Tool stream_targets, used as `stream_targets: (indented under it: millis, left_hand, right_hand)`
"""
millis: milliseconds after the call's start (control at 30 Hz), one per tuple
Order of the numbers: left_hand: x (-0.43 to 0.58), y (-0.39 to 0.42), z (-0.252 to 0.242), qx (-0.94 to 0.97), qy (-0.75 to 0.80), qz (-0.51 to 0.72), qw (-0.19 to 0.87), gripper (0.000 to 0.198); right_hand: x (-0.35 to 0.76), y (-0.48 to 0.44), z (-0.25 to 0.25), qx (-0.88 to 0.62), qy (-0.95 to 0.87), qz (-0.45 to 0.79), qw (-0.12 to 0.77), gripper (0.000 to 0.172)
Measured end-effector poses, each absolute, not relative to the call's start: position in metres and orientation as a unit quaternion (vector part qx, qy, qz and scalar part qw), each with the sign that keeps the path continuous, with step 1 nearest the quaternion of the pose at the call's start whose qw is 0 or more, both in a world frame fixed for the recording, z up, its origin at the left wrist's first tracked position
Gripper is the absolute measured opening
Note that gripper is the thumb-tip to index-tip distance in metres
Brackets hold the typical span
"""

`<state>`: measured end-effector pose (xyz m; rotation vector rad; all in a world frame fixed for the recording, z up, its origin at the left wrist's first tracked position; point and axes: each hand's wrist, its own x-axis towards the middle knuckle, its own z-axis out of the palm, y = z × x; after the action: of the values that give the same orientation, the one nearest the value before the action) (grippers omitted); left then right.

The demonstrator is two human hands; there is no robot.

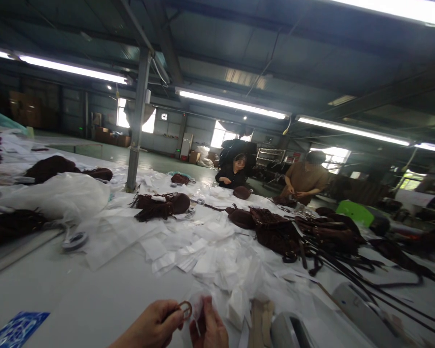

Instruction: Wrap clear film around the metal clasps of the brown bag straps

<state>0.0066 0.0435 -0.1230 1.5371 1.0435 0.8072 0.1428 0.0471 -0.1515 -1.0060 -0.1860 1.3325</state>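
Observation:
At the bottom edge my left hand (pixel 152 326) pinches a small brown metal ring (pixel 185 310) between thumb and fingers. Beside it my right hand (pixel 208 326) is closed on a small clear plastic bag (pixel 199 304), which touches the ring. Both hands hover over the white table (pixel 94 295), just in front of a heap of small white plastic bags (pixel 210 251).
Brown fringed suede bags (pixel 275 232) and dark straps (pixel 348 261) lie at the right, another brown bag (pixel 163 205) at centre left. A tape roll (pixel 74 240) lies left. Two people (pixel 235 171) (pixel 306 179) work at the far side. A steel pillar (pixel 136 125) stands beyond.

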Motion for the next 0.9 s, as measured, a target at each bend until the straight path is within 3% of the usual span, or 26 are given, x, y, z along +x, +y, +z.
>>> stream_targets:
  millis: [133, 400, 567, 733, 900]
  left_hand:
    - [0.007, 0.042, -0.117, 0.65, 0.443, 0.331, 0.521, 0.038]
    - [0.009, 0.043, -0.109, 0.662, 0.438, 0.324, 0.516, 0.035]
    - [0.005, 0.04, -0.106, 0.626, 0.44, 0.365, 0.531, 0.005]
    - [0.001, 0.044, -0.11, 0.564, 0.334, 0.402, 0.639, 0.01]
    - [-0.001, 0.048, -0.117, 0.568, 0.291, 0.406, 0.654, 0.039]
  right_hand:
    - [0.138, 0.047, -0.155, -0.446, -0.114, 0.582, 0.671, 0.046]
    - [0.131, 0.045, -0.165, -0.461, -0.264, 0.539, 0.654, 0.054]
    - [0.133, 0.044, -0.155, -0.483, -0.318, 0.506, 0.64, 0.061]
    - [0.143, 0.046, -0.144, -0.499, -0.398, 0.48, 0.601, 0.068]
    - [0.154, 0.05, -0.134, -0.454, -0.39, 0.554, 0.578, 0.063]
